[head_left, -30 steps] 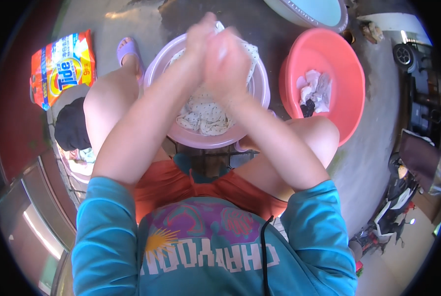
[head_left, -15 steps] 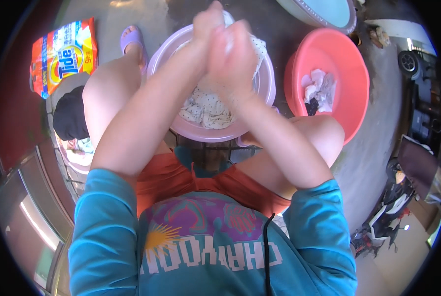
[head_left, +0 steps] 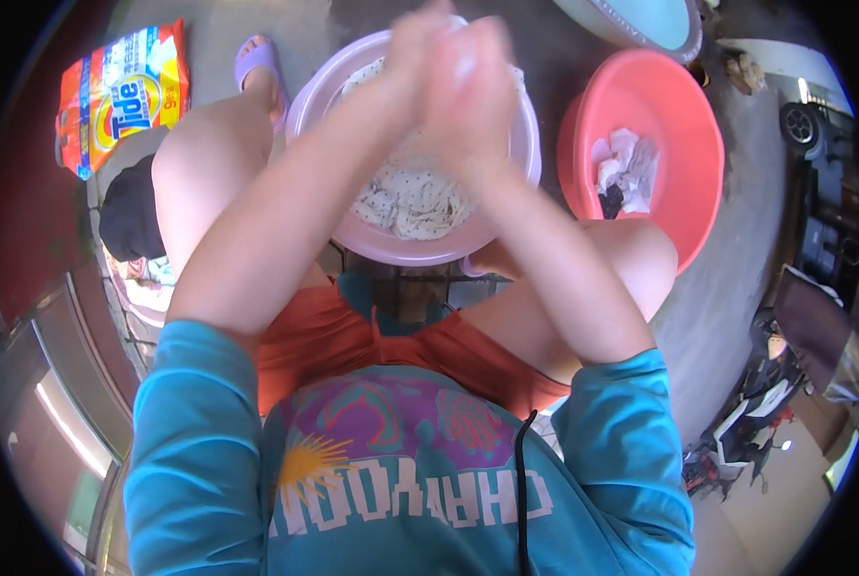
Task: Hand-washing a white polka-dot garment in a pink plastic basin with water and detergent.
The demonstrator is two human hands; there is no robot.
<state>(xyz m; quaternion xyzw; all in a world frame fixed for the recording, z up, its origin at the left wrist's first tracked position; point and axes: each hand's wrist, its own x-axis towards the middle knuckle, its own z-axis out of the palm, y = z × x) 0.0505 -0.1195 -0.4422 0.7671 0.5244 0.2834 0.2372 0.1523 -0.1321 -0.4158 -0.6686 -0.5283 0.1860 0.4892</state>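
Both hands are raised and pressed together over the far part of a lilac basin (head_left: 402, 252), blurred by motion. My left hand (head_left: 420, 48) and my right hand (head_left: 477, 96) are closed, with a whitish bit of cloth (head_left: 465, 56) between them. It looks like part of the white dotted cloth (head_left: 412, 204) that lies crumpled and wet in the basin. The fingers are smeared, and my forearms and hands hide much of the basin's middle and far side.
At the right stands a red basin (head_left: 684, 182) with white and dark laundry (head_left: 627, 173) in it. Behind it is a pale basin (head_left: 631, 24) of water. An orange detergent bag (head_left: 122, 96), a black cloth (head_left: 130, 213) and a parked scooter (head_left: 751, 422) lie farther out.
My joined hands have moved slightly to the right and up in the picture, still pressed together. The view has shifted a little; the cloth heap stays in the basin.
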